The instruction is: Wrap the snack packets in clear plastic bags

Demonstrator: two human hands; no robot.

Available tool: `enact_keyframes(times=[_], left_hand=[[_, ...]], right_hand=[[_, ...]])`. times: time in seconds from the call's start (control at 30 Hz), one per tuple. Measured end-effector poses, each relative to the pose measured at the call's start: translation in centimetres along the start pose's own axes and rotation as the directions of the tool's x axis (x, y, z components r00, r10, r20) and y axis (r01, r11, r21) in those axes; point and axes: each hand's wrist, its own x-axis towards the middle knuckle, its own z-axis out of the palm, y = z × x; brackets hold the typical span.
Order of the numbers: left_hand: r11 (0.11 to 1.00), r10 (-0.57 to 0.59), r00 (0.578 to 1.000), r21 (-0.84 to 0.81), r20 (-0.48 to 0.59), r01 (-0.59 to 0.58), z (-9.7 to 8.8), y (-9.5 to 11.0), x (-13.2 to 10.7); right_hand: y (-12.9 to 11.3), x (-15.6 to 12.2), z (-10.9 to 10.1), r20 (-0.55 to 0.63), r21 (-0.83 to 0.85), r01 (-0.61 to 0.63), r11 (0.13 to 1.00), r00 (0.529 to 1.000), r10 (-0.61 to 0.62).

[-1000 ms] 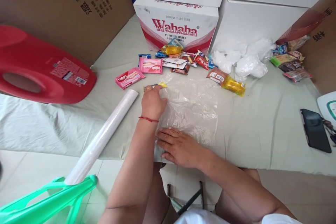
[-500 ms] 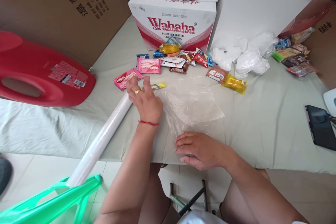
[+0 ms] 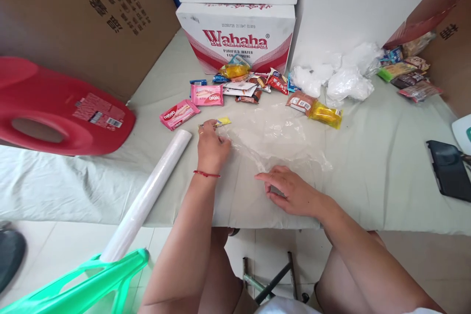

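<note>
A thin sheet of clear plastic film (image 3: 283, 132), wrinkled and see-through, lies on the cloth in front of me. My left hand (image 3: 212, 146), with a red string bracelet at the wrist, is closed at the film's left corner. Just beyond its fingertips is a small yellow packet (image 3: 222, 121), partly covered by the hand. At the film's near edge, my right hand (image 3: 289, 190) has its index finger stretched out and the thumb apart from it. To the left, a long roll of plastic film (image 3: 154, 186) slants across the table edge onto a green plastic stool (image 3: 91, 277).
Pink wafer packets (image 3: 207, 94) and other snacks lie before a Wahaha carton (image 3: 235, 34). Brown and yellow packets (image 3: 326, 115) and crumpled white plastic (image 3: 349, 83) sit right of them. A red jug (image 3: 62, 108) stands left, a black phone-like object (image 3: 447, 169) right.
My left hand has drawn back off the pink wafer packet and the roll's end to the film's corner. The right hand has lifted from lying flat, and the film has shifted and spread rightward.
</note>
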Motion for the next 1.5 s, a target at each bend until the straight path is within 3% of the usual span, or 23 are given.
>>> enact_keyframes(times=[0.17,0.33,0.4,0.5,0.7,0.8,0.93,1.07,1.13,1.2,1.27,1.33,1.37,1.4,1.5], left_hand=[[0.995,0.018,0.999,0.095,-0.029,-0.015,-0.7,0.6,-1.1],[0.971,-0.091,0.992,0.213,-0.086,0.108,-1.5,1.3,-2.2],[0.956,-0.039,0.989,0.284,-0.139,0.077,-1.6,1.4,-2.5],[0.929,0.136,0.972,0.365,-0.193,-0.058,-1.3,1.6,-3.2],[0.858,0.316,0.944,0.454,-0.099,-0.240,0.3,2.8,-5.6],[0.822,0.313,0.947,0.520,-0.070,-0.233,0.1,2.7,-6.0],[0.847,0.100,0.994,0.520,0.046,-0.109,-1.3,1.4,-5.0],[0.827,-0.039,0.984,0.558,0.172,-0.065,-2.4,0.9,-4.5],[0.830,-0.047,0.983,0.555,0.176,-0.059,-2.5,1.1,-4.6],[0.856,-0.053,0.982,0.514,0.179,-0.048,-2.4,1.3,-4.8],[0.884,-0.064,0.981,0.467,0.183,-0.030,-2.3,1.4,-4.8],[0.900,-0.073,0.980,0.435,0.186,-0.016,-2.3,1.2,-4.7],[0.906,-0.075,0.979,0.423,0.188,-0.012,-2.3,1.1,-4.6],[0.912,-0.075,0.979,0.409,0.191,-0.010,-2.4,0.9,-4.5],[0.933,-0.093,0.974,0.359,0.208,0.012,-2.8,0.4,-4.1]], right_hand=[[-0.1,0.5,0.6,-0.116,-0.005,0.116,0.993,0.986,-0.116],[-1.2,0.2,1.3,0.006,0.012,0.236,0.972,0.972,-0.236],[-1.5,0.0,1.5,0.056,0.003,0.263,0.965,0.963,-0.263],[-1.7,-0.3,1.8,0.098,-0.021,0.279,0.960,0.956,-0.276],[-1.3,-0.5,2.0,0.110,-0.028,0.306,0.952,0.947,-0.301],[-1.2,-0.7,1.9,0.111,-0.011,0.300,0.954,0.948,-0.297],[-1.5,-1.4,0.9,0.159,0.086,0.202,0.976,0.964,-0.214],[-1.9,-1.8,-0.6,0.241,0.200,0.018,0.980,0.968,-0.067],[-2.0,-1.6,-1.1,0.256,0.313,-0.128,0.941,0.965,0.046],[-1.9,-1.1,-1.2,0.225,0.464,-0.303,0.832,0.949,0.220],[-1.5,-0.4,-1.1,0.204,0.562,-0.484,0.670,0.867,0.455],[-1.1,0.2,-1.2,0.232,0.559,-0.637,0.531,0.735,0.637],[-0.9,0.5,-1.5,0.266,0.531,-0.686,0.498,0.693,0.671],[-0.8,0.8,-1.9,0.308,0.500,-0.708,0.498,0.683,0.662],[-0.7,0.9,-3.9,0.468,0.413,-0.605,0.680,0.782,0.412]])
